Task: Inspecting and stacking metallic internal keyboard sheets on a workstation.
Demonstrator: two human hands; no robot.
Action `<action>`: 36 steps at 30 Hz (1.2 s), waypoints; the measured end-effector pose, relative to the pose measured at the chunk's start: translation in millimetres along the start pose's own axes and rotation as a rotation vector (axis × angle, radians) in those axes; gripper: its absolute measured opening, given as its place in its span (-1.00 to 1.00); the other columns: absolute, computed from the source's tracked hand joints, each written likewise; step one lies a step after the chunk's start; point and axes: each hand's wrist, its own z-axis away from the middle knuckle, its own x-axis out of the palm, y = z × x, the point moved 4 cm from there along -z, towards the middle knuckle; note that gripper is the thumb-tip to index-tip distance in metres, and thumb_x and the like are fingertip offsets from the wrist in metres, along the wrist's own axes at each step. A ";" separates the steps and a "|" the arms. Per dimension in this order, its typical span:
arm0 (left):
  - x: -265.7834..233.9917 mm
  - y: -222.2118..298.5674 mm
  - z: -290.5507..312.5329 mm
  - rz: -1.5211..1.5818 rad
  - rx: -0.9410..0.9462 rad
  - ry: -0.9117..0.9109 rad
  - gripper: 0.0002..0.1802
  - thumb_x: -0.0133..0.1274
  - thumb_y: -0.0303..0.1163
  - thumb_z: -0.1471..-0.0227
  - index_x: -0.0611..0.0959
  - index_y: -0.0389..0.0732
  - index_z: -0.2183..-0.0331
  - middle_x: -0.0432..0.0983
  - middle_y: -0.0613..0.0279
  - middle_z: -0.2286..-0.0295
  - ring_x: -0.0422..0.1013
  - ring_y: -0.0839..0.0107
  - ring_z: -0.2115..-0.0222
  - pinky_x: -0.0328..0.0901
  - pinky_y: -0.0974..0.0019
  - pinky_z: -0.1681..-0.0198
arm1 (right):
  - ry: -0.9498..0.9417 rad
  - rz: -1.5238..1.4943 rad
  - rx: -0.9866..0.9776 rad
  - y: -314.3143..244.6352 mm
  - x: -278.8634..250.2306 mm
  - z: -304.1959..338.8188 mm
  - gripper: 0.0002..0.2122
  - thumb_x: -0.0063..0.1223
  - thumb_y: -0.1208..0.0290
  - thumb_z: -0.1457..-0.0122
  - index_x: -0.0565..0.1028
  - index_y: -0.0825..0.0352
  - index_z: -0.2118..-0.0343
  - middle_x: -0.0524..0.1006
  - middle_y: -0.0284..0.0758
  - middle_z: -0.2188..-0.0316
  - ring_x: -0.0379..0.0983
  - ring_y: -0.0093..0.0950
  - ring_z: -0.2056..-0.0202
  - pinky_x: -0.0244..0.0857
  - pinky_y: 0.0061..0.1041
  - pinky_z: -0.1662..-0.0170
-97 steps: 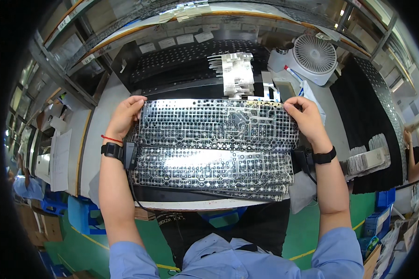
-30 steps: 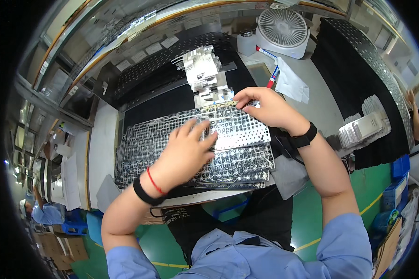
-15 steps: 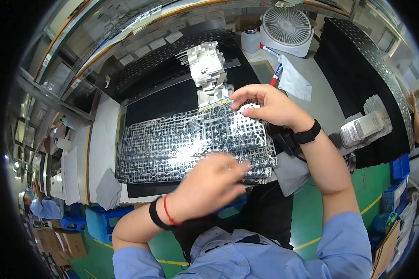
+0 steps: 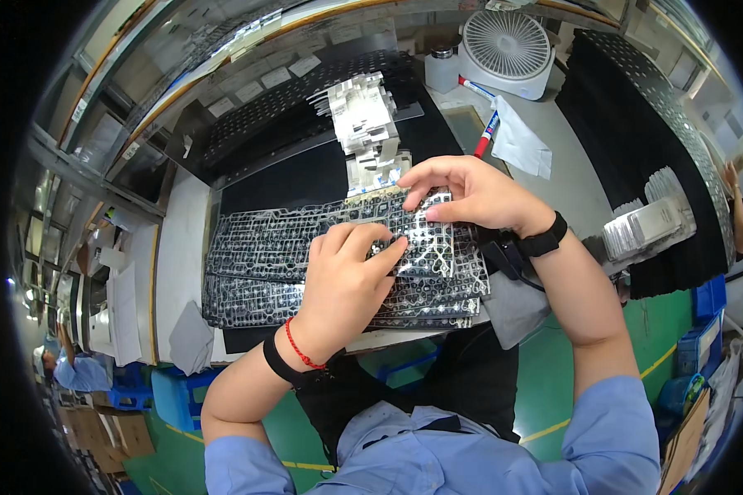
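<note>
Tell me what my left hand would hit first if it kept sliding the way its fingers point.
Probably your right hand. The left hand lies on the perforated metal sheet with its fingers aimed up and right, toward the right fingers pressing the same sheet. Depth is hard to judge; it may pass just below them.

Shiny perforated sheet lies flat atop stack.

Labels on rack: small white rectangular tags along the shelf rail beyond my desk's far edge.
Packages: clear-wrapped silvery stack at my desk's right edge.
</note>
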 end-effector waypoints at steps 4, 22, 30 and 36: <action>-2.9 -2.2 4.1 0.015 0.051 0.068 -0.67 0.28 -0.53 0.33 0.72 -0.05 0.36 0.51 0.39 0.31 0.37 0.26 0.21 0.23 0.17 0.14 | 0.006 0.004 -0.003 0.6 -2.5 0.0 -0.56 0.14 0.69 -0.07 0.40 0.41 -0.07 0.54 -0.27 0.15 0.44 -0.55 0.06 0.32 -0.59 -0.01; 1.8 44.0 85.4 0.411 0.462 -0.756 -0.80 0.19 -0.20 0.06 0.68 -0.07 0.37 0.44 0.37 0.50 0.39 0.39 0.41 0.22 0.30 0.37 | 0.105 0.204 -0.002 6.2 -13.8 -1.0 -0.54 0.01 0.78 -0.01 0.42 0.40 -0.03 0.56 -0.26 0.16 0.45 -0.55 0.07 0.30 -0.54 -0.02; -8.1 -20.3 32.1 0.098 -0.130 -0.347 -0.23 0.27 -0.17 0.07 0.40 -0.27 -0.13 0.38 -0.06 0.21 0.33 0.08 0.19 0.28 0.17 0.12 | 0.062 0.164 0.053 8.9 -12.5 -2.3 -0.52 0.00 0.81 0.01 0.41 0.40 -0.05 0.54 -0.31 0.17 0.43 -0.57 0.06 0.28 -0.57 -0.03; 6.2 -27.0 25.3 0.028 -0.083 -0.442 -0.24 0.24 -0.07 0.07 0.44 -0.18 -0.13 0.33 0.08 0.31 0.28 0.17 0.28 0.26 0.20 0.14 | 0.028 0.160 0.088 15.4 -11.0 -2.8 -0.49 -0.01 0.82 0.02 0.39 0.41 -0.07 0.54 -0.28 0.18 0.43 -0.54 0.06 0.28 -0.56 -0.04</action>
